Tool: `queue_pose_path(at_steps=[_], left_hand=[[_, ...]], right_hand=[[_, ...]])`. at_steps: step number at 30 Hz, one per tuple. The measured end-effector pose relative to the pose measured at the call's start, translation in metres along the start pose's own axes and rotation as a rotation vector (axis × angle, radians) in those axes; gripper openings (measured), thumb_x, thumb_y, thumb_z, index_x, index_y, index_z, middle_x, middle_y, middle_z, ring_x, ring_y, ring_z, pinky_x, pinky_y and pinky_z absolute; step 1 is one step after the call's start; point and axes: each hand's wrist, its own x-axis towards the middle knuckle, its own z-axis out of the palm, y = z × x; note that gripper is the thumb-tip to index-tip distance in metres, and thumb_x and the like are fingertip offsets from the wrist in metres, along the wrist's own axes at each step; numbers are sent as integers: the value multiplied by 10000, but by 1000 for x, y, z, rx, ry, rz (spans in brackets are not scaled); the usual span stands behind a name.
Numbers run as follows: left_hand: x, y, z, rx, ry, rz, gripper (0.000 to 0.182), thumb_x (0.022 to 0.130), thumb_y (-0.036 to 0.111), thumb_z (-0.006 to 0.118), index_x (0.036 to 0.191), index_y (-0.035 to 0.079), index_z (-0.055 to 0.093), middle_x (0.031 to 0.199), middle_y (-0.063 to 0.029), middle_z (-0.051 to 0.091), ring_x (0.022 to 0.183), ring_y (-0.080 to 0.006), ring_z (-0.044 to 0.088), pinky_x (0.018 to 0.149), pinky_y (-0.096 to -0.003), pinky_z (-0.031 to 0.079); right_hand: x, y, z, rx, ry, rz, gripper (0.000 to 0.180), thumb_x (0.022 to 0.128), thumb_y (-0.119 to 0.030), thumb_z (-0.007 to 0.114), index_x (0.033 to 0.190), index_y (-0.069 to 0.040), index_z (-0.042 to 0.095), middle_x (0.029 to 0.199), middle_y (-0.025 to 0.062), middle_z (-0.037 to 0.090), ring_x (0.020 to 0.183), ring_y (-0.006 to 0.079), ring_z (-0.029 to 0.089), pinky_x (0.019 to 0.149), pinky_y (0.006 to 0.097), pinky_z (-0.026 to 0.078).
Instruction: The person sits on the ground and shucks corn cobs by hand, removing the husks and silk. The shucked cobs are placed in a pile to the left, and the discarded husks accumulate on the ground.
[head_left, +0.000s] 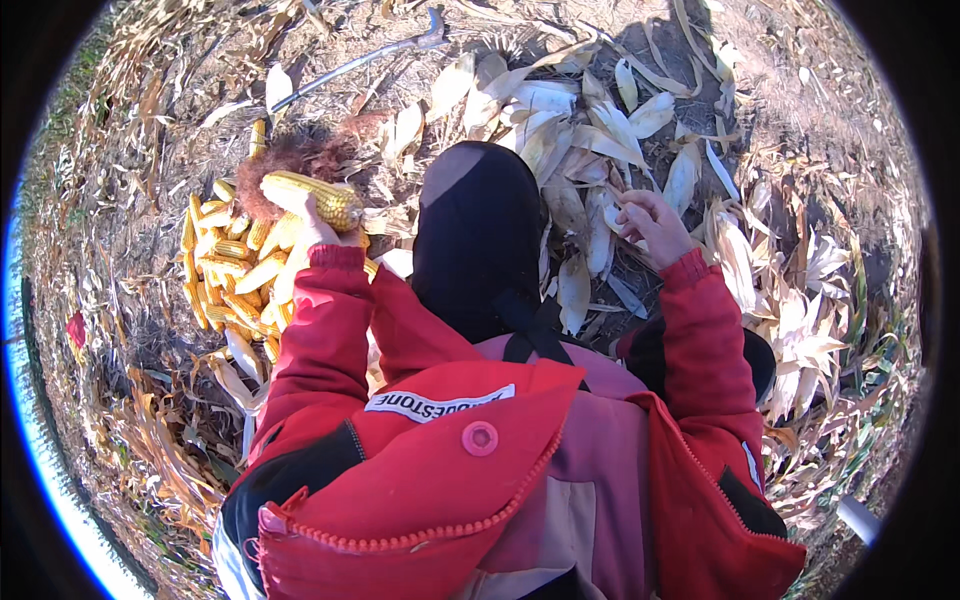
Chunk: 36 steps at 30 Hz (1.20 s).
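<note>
My left hand (309, 222) is wrapped around a husked yellow corn ear (330, 201), its thumb lying along the near side. The ear is just over the upper edge of a heap of bare corn ears (225, 270) on the ground. Reddish-brown corn silk (259, 184) lies beside the held ear. On the other side of my black-clad knee, my right hand (651, 226) has its fingers curled over a pile of pale dry corn husks (577, 161). Its fingertips are close to the husks; whether they pinch one cannot be made out.
A long thin tool with a hooked end (360, 64) lies on the ground beyond the ears. More dry husks and leaves (799, 337) spread at the right. A pale rod-like end (859, 519) shows at lower right. Stalk litter (150, 450) covers the soil at left.
</note>
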Motion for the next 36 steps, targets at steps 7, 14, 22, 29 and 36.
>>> queue_pose_path(at_steps=[7,14,22,29,36], left_hand=[[65,-2,-225,276,324,-74,696,751,496,651,1249,87,388,1158,-138,543,992,-285,578,834,-405,495],[11,-3,60,350,-516,-65,376,902,374,519,1121,70,537,1080,-148,601,931,-249,595,869,-376,480],[-140,-144,231,410,-1237,-325,295,946,177,442,1169,-12,480,993,-198,609,809,-223,612,790,-343,481],[-151,-186,249,877,-1210,-520,304,920,186,497,1147,-16,488,937,-120,610,783,-171,587,765,-282,463],[-150,-204,254,966,-1137,-572,350,909,227,516,1152,-22,482,942,-146,611,776,-186,593,757,-289,466]], right_hand=[[12,62,-62,-44,236,172,302,895,-267,533,1081,-29,541,842,49,618,695,121,607,607,253,471],[4,169,-113,-176,483,308,240,848,-217,556,935,-2,619,734,71,630,640,145,611,601,291,495],[-9,310,-76,-868,110,526,205,797,-210,563,920,-71,647,894,135,649,905,339,603,825,384,471],[16,303,-138,-606,890,489,188,821,-177,549,968,-82,616,1064,119,593,986,312,568,847,403,456],[55,329,-163,-1071,463,575,303,870,-171,447,1162,-156,525,1186,55,513,1136,252,489,911,429,400]])
